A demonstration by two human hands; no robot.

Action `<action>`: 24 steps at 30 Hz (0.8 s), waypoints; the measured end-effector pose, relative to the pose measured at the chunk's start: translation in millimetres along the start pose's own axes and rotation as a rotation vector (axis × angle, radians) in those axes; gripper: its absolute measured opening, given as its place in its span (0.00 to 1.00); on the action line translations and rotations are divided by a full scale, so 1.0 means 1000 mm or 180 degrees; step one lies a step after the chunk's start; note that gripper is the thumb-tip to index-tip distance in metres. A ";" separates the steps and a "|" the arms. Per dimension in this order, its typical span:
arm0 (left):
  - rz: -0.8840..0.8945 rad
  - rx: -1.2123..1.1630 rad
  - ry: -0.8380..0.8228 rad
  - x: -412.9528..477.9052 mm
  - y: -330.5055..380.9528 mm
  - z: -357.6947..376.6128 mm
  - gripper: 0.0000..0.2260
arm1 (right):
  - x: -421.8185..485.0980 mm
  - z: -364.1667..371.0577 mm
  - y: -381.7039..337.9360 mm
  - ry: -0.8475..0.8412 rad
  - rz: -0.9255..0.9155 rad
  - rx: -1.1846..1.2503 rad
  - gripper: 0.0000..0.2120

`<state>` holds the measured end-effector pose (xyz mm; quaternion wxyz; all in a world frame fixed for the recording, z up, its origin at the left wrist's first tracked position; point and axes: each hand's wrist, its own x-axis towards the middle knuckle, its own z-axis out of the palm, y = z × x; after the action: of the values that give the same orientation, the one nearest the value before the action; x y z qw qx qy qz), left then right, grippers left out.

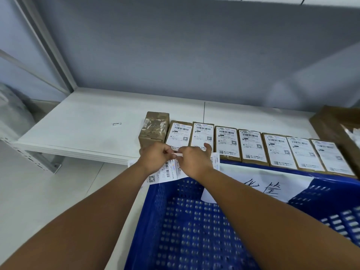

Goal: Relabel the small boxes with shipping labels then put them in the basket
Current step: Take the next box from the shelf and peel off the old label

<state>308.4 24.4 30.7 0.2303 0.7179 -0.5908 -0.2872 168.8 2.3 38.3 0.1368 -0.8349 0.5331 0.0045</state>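
Observation:
Several small brown boxes lie in a row on the white shelf (81, 121), each with a white shipping label on top; the leftmost labelled box (178, 134) sits beside one bare box (153, 128) with no label. My left hand (155, 158) and my right hand (194, 162) meet just in front of the row, above the shelf's front edge. Both pinch the top edge of a shipping label sheet (167, 171) that hangs down below them. The blue plastic basket (175, 221) stands right under my forearms and holds no boxes.
A white paper sign with black characters (263, 188) hangs on the basket's far wall. A large open cardboard carton (331, 123) stands at the shelf's right end. A small scrap (116, 124) lies on the shelf's left half. A grey wall backs the shelf.

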 end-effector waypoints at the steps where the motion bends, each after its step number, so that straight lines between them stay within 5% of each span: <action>1: -0.0009 0.0136 0.0076 0.000 -0.001 -0.002 0.06 | 0.000 0.001 0.000 0.0028 0.0059 0.0027 0.17; 8: -0.0114 -0.0731 -0.0403 0.005 -0.011 -0.008 0.08 | 0.001 -0.007 0.005 -0.0248 0.0132 0.0877 0.17; 12: -0.0236 -0.1422 -0.0612 0.001 -0.008 -0.011 0.06 | 0.002 -0.014 0.010 -0.0420 0.0036 0.1692 0.08; 19: -0.0470 -0.1568 -0.0237 0.000 -0.019 -0.014 0.07 | -0.002 -0.016 0.024 -0.0464 0.0435 0.2564 0.07; 24: -0.0618 -0.1414 0.0172 0.002 -0.029 -0.005 0.05 | 0.000 -0.004 0.028 -0.0137 0.0762 0.2432 0.10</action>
<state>332.9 28.4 14.6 0.3695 0.7105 -0.4350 -0.4115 143.8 -10.0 36.0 0.4470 -0.6556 0.5869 -0.1608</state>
